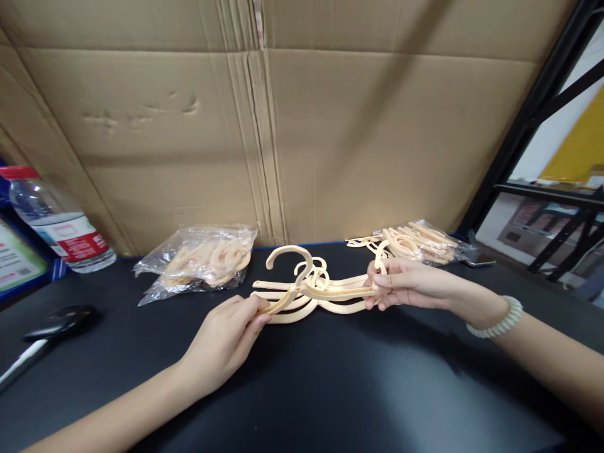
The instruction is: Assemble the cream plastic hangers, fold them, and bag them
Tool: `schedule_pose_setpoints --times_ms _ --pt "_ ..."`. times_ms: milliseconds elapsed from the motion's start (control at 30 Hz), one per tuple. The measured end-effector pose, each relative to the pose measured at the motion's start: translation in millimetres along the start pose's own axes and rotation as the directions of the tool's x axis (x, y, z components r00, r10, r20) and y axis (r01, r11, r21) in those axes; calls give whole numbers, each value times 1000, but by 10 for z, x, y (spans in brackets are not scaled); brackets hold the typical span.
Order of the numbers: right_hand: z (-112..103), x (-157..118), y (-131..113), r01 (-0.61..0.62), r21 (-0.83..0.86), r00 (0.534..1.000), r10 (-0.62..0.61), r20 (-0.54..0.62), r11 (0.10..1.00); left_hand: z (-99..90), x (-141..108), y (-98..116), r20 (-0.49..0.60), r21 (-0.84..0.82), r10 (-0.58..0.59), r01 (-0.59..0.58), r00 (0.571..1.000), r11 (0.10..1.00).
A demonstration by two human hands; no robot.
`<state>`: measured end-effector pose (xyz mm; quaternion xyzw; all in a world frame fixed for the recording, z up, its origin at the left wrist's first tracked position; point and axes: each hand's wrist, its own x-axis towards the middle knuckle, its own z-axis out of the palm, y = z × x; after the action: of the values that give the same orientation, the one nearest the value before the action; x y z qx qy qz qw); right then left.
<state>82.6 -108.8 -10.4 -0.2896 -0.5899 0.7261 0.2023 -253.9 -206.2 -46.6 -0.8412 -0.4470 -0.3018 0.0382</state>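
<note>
A cream plastic clothes hanger is held slightly above the black table, its hook pointing up and curling left. My left hand pinches the hanger's left arm between thumb and fingers. At the other end, my right hand is closed round the right arm's tip. A small curved cream piece stands up from the right fingers; whether it is separate from the hanger I cannot tell. Behind the held hanger lie several similar hangers on the table, partly covered by it and by my hands.
A clear plastic bag of cream parts lies at the back left, another bag of them at the back right. On the far left stand a red-capped water bottle and a black mouse-like object. Cardboard walls the table's rear.
</note>
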Motion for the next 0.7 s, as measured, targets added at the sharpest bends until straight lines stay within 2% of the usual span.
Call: schedule_pose_setpoints --times_ms 333,500,700 --pt "10 45 44 -9 9 1000 9 -12 1000 4 3 -3 -51 37 68 -66 996 997" --pt "44 78 105 81 7 993 -81 -89 997 3 -1 1 -43 52 77 -75 996 996" --pt "128 133 150 172 -49 955 -179 -236 984 5 -4 -12 -37 33 27 -26 999 999"
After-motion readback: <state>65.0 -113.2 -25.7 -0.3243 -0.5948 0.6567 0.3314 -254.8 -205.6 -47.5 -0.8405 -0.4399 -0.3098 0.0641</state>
